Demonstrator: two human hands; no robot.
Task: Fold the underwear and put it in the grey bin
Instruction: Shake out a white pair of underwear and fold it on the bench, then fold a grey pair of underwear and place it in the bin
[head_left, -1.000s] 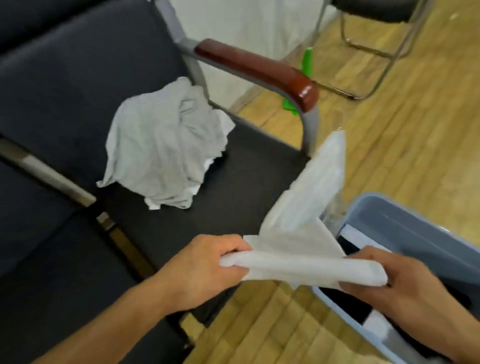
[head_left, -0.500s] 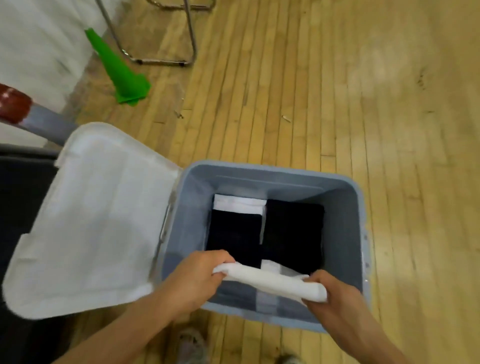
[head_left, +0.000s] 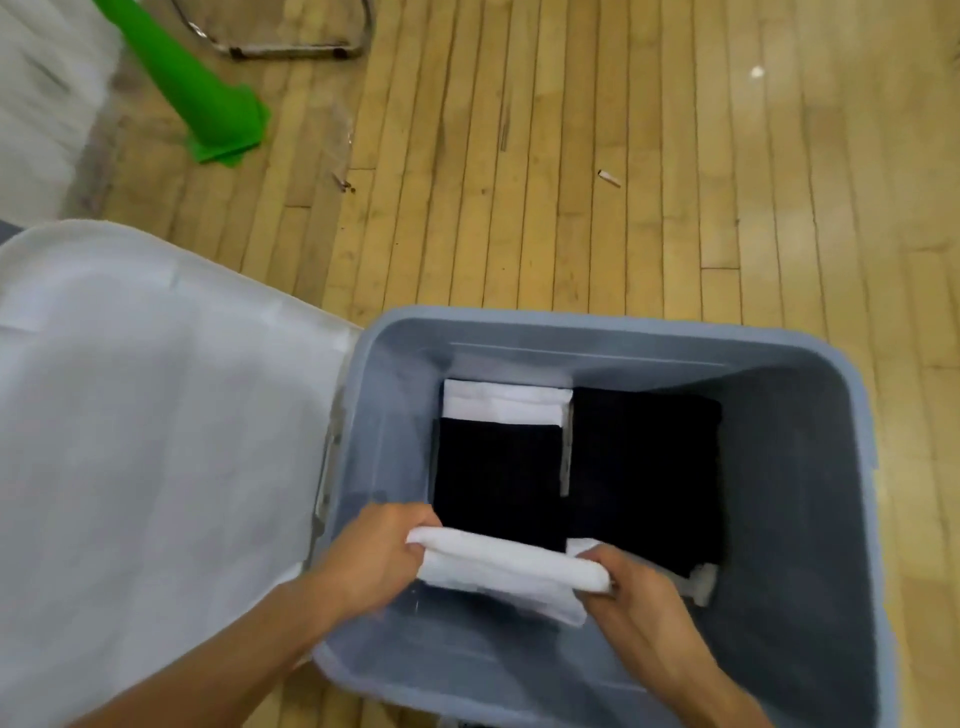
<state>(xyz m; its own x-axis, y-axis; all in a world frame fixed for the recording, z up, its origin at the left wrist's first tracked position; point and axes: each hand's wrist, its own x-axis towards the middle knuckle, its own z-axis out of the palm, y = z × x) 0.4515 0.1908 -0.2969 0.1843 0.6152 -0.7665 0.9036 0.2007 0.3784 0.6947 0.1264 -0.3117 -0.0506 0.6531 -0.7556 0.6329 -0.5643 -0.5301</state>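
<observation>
A folded white underwear (head_left: 506, 571) is held inside the grey bin (head_left: 810, 499), near its front wall, with its long axis running left to right and sloping slightly down to the right. The left hand (head_left: 379, 556) curls its grip around the left end; the right hand (head_left: 631, 597) pinches the right end. Below lie two black folded pieces (head_left: 571, 467) and one white folded piece (head_left: 504, 408). One white lid (head_left: 156, 441) leans at the bin's left. The bin stands on a wooden plank floor (head_left: 623, 182), with one green cone (head_left: 208, 98) lying there.
</observation>
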